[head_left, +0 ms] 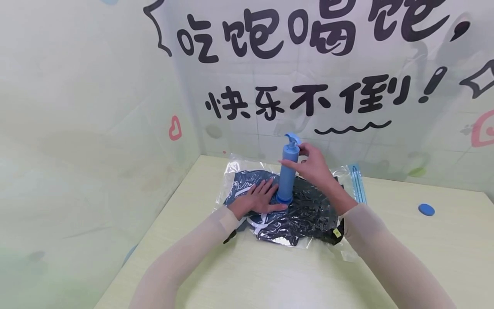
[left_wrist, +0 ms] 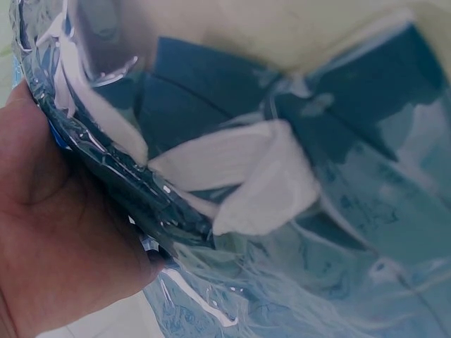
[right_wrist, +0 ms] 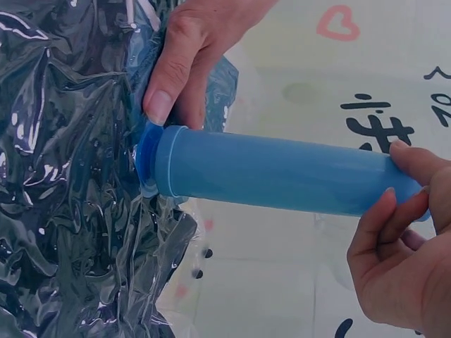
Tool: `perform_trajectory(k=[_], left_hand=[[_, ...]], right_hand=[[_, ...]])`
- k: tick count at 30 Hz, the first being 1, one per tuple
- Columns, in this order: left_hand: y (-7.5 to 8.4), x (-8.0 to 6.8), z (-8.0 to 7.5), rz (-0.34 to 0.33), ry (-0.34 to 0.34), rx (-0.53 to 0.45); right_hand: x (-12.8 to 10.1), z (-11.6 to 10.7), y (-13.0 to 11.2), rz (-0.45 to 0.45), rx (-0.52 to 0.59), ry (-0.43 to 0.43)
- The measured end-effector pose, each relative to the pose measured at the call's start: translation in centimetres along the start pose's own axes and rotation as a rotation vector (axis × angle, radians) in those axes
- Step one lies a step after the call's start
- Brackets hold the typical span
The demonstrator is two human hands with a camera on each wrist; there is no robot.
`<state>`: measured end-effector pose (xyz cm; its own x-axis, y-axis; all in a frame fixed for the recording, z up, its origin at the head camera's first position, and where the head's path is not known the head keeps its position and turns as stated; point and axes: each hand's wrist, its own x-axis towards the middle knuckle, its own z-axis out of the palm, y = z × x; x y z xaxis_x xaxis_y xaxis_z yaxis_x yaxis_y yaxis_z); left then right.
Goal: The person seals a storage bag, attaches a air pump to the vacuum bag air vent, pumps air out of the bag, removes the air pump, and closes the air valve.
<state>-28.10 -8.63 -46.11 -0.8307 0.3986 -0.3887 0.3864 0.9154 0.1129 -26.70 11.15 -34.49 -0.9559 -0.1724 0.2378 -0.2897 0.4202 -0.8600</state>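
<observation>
Left hand: the left hand (head_left: 257,198) lies flat, fingers straight and spread, pressing down on the vacuum bag (head_left: 308,214); its thumb (right_wrist: 163,84) touches the pump's base.
Under the left hand: the clear, crinkled bag holds dark blue clothing (left_wrist: 211,91) with white parts, seen close in the left wrist view.
Between the hands: the blue hand pump (head_left: 287,174) stands upright on the bag, its flared foot just right of the left thumb.
Right hand: the right hand (head_left: 313,165) holds the upper end of the pump's barrel, fingers (right_wrist: 416,158) curled round it, just under the pump handle (head_left: 292,138).
Right of the right hand: a blue slide clip (head_left: 358,182) lies at the bag's edge, near the wrist.
Far right: a small blue cap (head_left: 426,209) rests on the table (head_left: 444,257), well apart from both hands.
</observation>
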Motion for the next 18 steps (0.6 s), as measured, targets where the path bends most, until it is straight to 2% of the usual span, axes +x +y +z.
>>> perform_trajectory(k=[5,10,14,18], left_hand=[[0.1,-0.1,-0.1,0.002,-0.001,-0.009],[0.1,0.0,0.0,0.003,0.001,-0.013],[0.0,0.1,0.1,0.004,0.001,-0.01],[-0.1,0.1,0.1,0.004,0.002,-0.017]], right_hand=[[0.4,-0.9,0.2,0.02,0.093,-0.134],[0.8,-1.8,0.6,-0.029,0.153,-0.254],[1.0,-2.0,0.8,-0.027,0.131,-0.259],[0.9,-1.7,0.4,0.025,0.091,-0.212]])
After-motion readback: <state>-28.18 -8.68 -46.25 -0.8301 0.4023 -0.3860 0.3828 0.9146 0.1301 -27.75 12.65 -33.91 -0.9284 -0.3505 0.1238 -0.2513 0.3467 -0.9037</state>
